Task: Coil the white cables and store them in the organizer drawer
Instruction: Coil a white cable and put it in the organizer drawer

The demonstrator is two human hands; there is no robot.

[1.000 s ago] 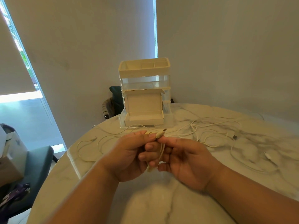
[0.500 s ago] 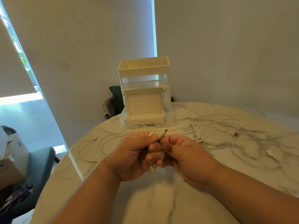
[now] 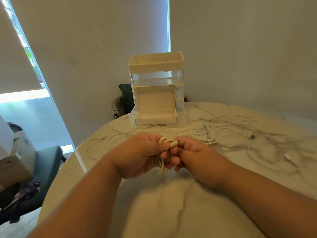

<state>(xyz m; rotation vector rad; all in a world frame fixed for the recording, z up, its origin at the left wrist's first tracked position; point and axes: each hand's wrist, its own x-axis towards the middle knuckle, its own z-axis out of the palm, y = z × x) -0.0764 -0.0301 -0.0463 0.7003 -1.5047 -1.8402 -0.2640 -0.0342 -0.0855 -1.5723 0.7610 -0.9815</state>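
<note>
Both hands meet above the near half of a round marble table, whose pale top is streaked with grey veins and catches a dull shine along its left edge. The left hand has its fingers curled round a coiled white cable. Loops show over the top of the fist and a few strands hang out below it. The right hand pinches the cable's plug end between thumb and fingertips, just beside the left thumb, so both hands grip the same bundle in the air, clear of the table.

Beyond the hands, at the table's far edge, stands the organizer, with a cream tray on top and a clear section beneath. At its base sits what appears to be the drawer, open toward the person, though the soft picture leaves its exact shape unclear. The loose white cables sprawl in tangled curves across the marble, from in front of the organizer out to the right. A USB plug lies among them, and thinner strands trail to the left.

Plain light walls meet in a corner behind the organizer. A blind covers most of the window on the left, with bright daylight at its edges. A dark chair stands behind the table, and a teal chair and a cardboard box stand at the lower left.
</note>
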